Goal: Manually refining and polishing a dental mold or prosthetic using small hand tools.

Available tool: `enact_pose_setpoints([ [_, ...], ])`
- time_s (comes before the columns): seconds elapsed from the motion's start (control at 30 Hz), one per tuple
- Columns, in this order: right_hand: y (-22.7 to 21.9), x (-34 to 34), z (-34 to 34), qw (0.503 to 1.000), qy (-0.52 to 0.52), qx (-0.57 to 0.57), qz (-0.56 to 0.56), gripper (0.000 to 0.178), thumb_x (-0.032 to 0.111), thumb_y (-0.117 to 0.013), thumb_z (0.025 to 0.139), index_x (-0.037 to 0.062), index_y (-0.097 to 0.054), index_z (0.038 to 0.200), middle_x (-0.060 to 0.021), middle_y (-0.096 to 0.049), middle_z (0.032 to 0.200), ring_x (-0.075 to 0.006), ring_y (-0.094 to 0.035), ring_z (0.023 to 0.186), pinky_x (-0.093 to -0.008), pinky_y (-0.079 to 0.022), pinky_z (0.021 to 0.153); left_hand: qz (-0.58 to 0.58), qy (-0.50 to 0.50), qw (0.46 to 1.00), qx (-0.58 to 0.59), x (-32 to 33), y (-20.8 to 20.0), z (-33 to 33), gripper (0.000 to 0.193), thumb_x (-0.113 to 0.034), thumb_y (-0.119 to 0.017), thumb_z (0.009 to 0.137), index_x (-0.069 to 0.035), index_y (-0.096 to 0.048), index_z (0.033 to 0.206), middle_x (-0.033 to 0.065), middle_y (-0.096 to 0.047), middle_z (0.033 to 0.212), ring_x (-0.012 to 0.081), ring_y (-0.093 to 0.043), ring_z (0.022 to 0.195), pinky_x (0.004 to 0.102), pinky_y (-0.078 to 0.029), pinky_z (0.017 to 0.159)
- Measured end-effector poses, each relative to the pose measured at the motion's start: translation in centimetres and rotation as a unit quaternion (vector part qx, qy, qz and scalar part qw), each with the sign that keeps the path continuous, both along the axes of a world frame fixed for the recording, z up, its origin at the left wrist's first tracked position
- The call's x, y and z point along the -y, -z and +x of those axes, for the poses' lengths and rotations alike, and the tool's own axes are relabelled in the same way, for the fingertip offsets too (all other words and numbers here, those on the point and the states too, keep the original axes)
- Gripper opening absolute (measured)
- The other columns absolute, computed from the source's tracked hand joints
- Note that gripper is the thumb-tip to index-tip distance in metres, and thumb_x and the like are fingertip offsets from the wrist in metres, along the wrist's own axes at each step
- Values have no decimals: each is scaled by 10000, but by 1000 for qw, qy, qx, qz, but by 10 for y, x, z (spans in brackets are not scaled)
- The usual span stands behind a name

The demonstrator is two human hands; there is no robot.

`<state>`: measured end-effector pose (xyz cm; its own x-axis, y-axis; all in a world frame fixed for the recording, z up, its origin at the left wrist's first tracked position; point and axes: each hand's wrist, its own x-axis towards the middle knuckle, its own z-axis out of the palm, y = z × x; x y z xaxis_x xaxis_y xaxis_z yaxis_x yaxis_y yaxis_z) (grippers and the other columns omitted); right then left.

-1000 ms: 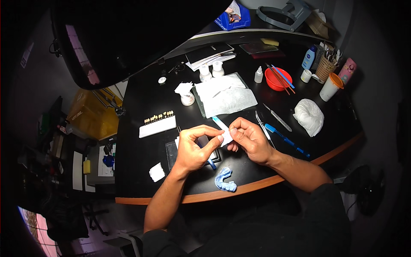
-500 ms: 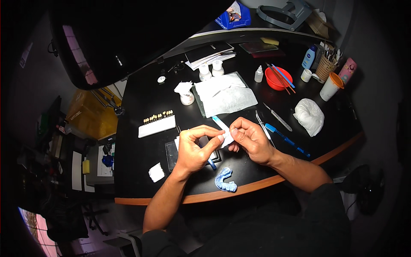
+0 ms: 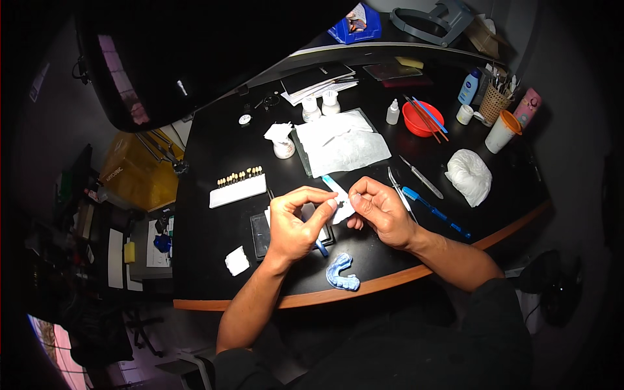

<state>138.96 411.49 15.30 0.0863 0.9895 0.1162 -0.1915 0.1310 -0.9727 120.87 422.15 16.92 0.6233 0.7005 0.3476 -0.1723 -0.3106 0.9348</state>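
My left hand (image 3: 296, 224) and my right hand (image 3: 383, 211) meet above the middle of the desk, each with thumb and forefinger pinched. A crumpled white tissue (image 3: 342, 213) sits between them, gripped by the right hand. Small dark spots show at the left fingertips, but what those fingers pinch is too small to make out. Behind the tissue lies a blue-and-white strip-like thing (image 3: 330, 184), partly hidden. A blue horseshoe-shaped dental model (image 3: 342, 273) rests near the front edge. Under the left hand is a dark flat case (image 3: 260, 235), mostly covered.
Left: a tooth shade guide (image 3: 238, 192) and folded tissue (image 3: 237, 261). Beyond the hands: white sheets (image 3: 344, 153), white jars (image 3: 330, 103), a red bowl (image 3: 416, 123). Right: tweezers (image 3: 401, 193), a knife (image 3: 426, 181), a blue brush (image 3: 432, 209), a white bundle (image 3: 469, 177). A dark screen (image 3: 195, 58) overhangs upper left.
The left fingertips have shifted slightly left, away from the right ones, and dark spots now show between them. The right hand has barely moved; the desk items are unchanged.
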Motion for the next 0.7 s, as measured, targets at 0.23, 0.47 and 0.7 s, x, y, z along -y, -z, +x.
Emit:
enact_pose_setpoints([
  [0.23, 2, 1, 2, 1000, -5, -3, 1, 176, 221, -551, 1090, 48, -575, 1074, -31, -642, 904, -72, -639, 768, -227, -513, 686, 3, 67, 997, -38, -2, 2, -2, 84, 14, -743, 896, 52, -773, 964, 128, -756, 958, 117, -682, 843, 251, -527, 767],
  [0.47, 0, -1, -1, 1000, -8, -8, 5, 178, 226, -552, 1090, 51, -577, 1074, -29, -644, 887, -71, -638, 761, -229, -516, 680, 17, 59, 998, -30, -3, 3, -3, 115, 8, -743, 899, 53, -773, 1000, 137, -753, 962, 125, -685, 831, 250, -525, 751],
  [0.7, 3, 0, 1, 1000, -5, -8, 0, 183, 226, -552, 1090, 46, -580, 1074, -26, -639, 874, -68, -633, 751, -225, -512, 678, 19, 66, 997, -41, -3, 1, -2, 88, 18, -748, 885, 51, -779, 961, 135, -750, 945, 135, -682, 855, 252, -514, 776],
])
